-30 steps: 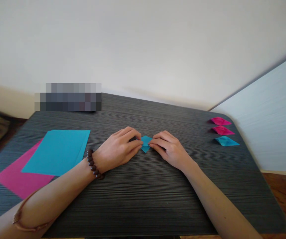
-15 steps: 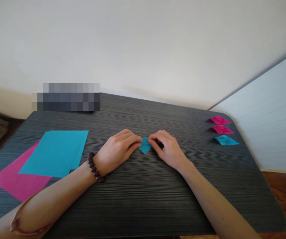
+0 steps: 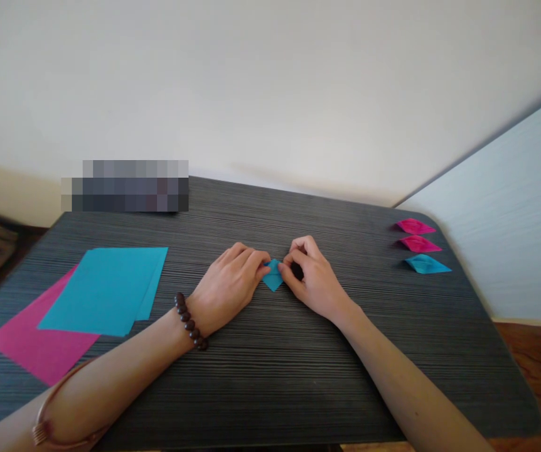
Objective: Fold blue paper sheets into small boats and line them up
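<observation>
Grip state: your left hand (image 3: pixel 230 285) and your right hand (image 3: pixel 312 279) are both closed on the small folded blue paper piece (image 3: pixel 273 277), one from each side. Your left fingertips press on its left edge. Your right thumb and forefinger pinch its right edge, with the other right fingers curled above them. The lower point of the piece faces you and rests on the dark striped wooden table (image 3: pixel 270 376). The piece lies about midway between the left and right edges of the surface.

A dark brown bead bracelet (image 3: pixel 190 321) circles your left wrist. A thin copper-coloured bangle (image 3: pixel 51 427) sits further up the same forearm, over the near left corner.

Toward the left edge, a stack of flat blue paper sheets (image 3: pixel 105 289) lies on a flat magenta paper sheet (image 3: pixel 30 345), which projects out toward the near left corner. Both are well apart from your hands.

Near the far right corner, three folded shapes lie in a row along the right edge, each apart from the next: a folded magenta paper shape (image 3: pixel 414 226) farthest from you, a second folded magenta paper shape (image 3: pixel 418 243) in the middle, and a folded blue paper shape (image 3: pixel 427 264) nearest you.

At the far left corner a pixelated block (image 3: pixel 127 186) hides whatever lies there. A pale panel (image 3: pixel 510 220) stands beyond the right edge.
</observation>
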A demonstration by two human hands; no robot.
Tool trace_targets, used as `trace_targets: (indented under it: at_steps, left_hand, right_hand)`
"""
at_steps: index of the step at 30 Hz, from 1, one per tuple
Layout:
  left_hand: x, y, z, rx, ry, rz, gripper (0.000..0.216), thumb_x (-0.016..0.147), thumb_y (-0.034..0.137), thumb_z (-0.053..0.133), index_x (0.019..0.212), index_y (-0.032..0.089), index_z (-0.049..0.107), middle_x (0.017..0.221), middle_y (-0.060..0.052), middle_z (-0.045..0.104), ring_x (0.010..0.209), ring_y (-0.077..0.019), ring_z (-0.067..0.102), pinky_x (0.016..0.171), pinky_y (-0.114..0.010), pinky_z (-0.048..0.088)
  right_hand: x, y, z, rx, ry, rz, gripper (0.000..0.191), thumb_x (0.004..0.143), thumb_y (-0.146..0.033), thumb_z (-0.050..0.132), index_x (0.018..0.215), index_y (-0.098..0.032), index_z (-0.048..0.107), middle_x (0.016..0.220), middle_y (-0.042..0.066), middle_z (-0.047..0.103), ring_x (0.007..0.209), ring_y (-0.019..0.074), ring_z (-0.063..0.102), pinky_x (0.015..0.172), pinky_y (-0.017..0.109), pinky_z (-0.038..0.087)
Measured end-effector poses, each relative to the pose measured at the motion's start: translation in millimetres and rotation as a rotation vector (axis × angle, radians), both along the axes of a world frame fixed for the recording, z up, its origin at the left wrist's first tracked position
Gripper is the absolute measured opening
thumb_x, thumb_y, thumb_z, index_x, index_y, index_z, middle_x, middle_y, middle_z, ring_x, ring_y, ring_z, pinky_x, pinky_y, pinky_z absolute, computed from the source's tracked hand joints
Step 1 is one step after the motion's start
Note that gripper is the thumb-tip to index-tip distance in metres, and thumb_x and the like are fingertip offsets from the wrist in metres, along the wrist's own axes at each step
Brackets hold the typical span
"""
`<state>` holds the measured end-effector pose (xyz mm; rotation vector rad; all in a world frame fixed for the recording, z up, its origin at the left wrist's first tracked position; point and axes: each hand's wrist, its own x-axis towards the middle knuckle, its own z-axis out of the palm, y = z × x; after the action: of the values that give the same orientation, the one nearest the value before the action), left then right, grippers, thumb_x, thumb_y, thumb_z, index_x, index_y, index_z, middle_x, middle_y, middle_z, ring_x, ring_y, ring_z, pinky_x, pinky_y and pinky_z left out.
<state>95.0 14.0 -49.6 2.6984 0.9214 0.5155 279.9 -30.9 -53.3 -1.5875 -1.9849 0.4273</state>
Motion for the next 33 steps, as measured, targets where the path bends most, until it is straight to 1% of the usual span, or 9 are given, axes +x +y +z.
trace_targets:
  at_steps: [5, 8, 11, 16, 21, 26, 29, 33]
  left_hand:
    - [3.4, -4.2, 2.7, -0.003, 0.042, 0.071, 0.018, 0.092, 0.023, 0.041, 0.096, 0.014, 0.056, 0.088, -0.006, 0.062, 0.085, -0.0198, 0.052, 0.080, -0.036, 0.045]
    - [3.7, -5.1, 4.2, -0.004, 0.056, 0.091, 0.019, 0.092, 0.023, 0.041, 0.101, 0.015, 0.056, 0.087, -0.006, 0.061, 0.084, -0.0196, 0.051, 0.080, -0.036, 0.045]
    - [2.9, -5.2, 4.2, 0.016, 0.048, 0.083, 0.021, 0.091, 0.022, 0.042, 0.107, 0.017, 0.056, 0.086, -0.006, 0.061, 0.085, -0.0196, 0.051, 0.079, -0.035, 0.045]
    - [1.3, -4.9, 2.5, 0.040, 0.019, 0.053, 0.021, 0.091, 0.022, 0.043, 0.104, 0.019, 0.059, 0.085, -0.006, 0.060, 0.086, -0.0201, 0.049, 0.080, -0.036, 0.046]
    - [1.6, -5.3, 2.4, 0.030, 0.032, 0.065, 0.023, 0.092, 0.024, 0.041, 0.105, 0.019, 0.059, 0.088, -0.006, 0.060, 0.088, -0.0213, 0.047, 0.079, -0.036, 0.047]
    - [-0.5, -4.0, 2.8, 0.021, 0.063, 0.130, 0.023, 0.091, 0.030, 0.043, 0.103, 0.022, 0.061, 0.095, -0.007, 0.056, 0.091, -0.0224, 0.044, 0.079, -0.039, 0.044]
    - [-2.3, -2.6, 2.2, -0.006, 0.060, 0.141, 0.021, 0.090, 0.032, 0.045, 0.103, 0.025, 0.061, 0.096, -0.006, 0.055, 0.091, -0.0225, 0.044, 0.080, -0.041, 0.041]
    - [-2.6, -2.3, 0.8, -0.039, 0.056, 0.149, 0.022, 0.090, 0.032, 0.045, 0.105, 0.026, 0.060, 0.097, -0.005, 0.055, 0.092, -0.0226, 0.043, 0.079, -0.039, 0.038]
  right_hand:
    - [-1.6, 1.7, -0.6, -0.007, -0.007, -0.017, 0.015, 0.086, -0.027, 0.048, 0.076, -0.018, 0.055, 0.094, 0.006, 0.047, 0.079, 0.0156, 0.054, 0.075, 0.033, 0.048]
    - [-4.0, 2.1, -0.7, -0.003, -0.017, -0.045, 0.016, 0.085, -0.027, 0.049, 0.074, -0.018, 0.054, 0.093, 0.006, 0.048, 0.078, 0.0159, 0.054, 0.074, 0.033, 0.048]
    - [-5.7, 1.9, -1.0, -0.006, -0.028, -0.065, 0.015, 0.084, -0.027, 0.050, 0.072, -0.019, 0.054, 0.092, 0.006, 0.049, 0.078, 0.0165, 0.054, 0.074, 0.034, 0.048]
    - [-4.7, 2.5, -0.2, -0.006, -0.021, -0.051, 0.014, 0.084, -0.025, 0.051, 0.071, -0.019, 0.053, 0.091, 0.006, 0.051, 0.083, 0.0181, 0.054, 0.076, 0.034, 0.048]
    - [-4.0, 2.5, 2.0, -0.028, -0.011, -0.029, 0.014, 0.085, -0.025, 0.050, 0.073, -0.019, 0.053, 0.091, 0.005, 0.051, 0.082, 0.0176, 0.055, 0.075, 0.033, 0.047]
    - [-3.8, 0.8, 4.1, -0.079, 0.010, -0.073, 0.008, 0.084, -0.028, 0.053, 0.082, -0.020, 0.052, 0.095, 0.005, 0.049, 0.076, 0.0163, 0.055, 0.069, 0.033, 0.048]
    - [-1.7, 0.3, 5.3, -0.095, 0.021, -0.085, 0.007, 0.084, -0.026, 0.054, 0.082, -0.021, 0.052, 0.095, 0.005, 0.048, 0.080, 0.0174, 0.055, 0.073, 0.035, 0.048]
    - [2.4, -0.7, 5.6, -0.102, 0.031, -0.089, 0.004, 0.084, -0.023, 0.054, 0.082, -0.021, 0.052, 0.094, 0.005, 0.048, 0.086, 0.0189, 0.054, 0.078, 0.037, 0.046]
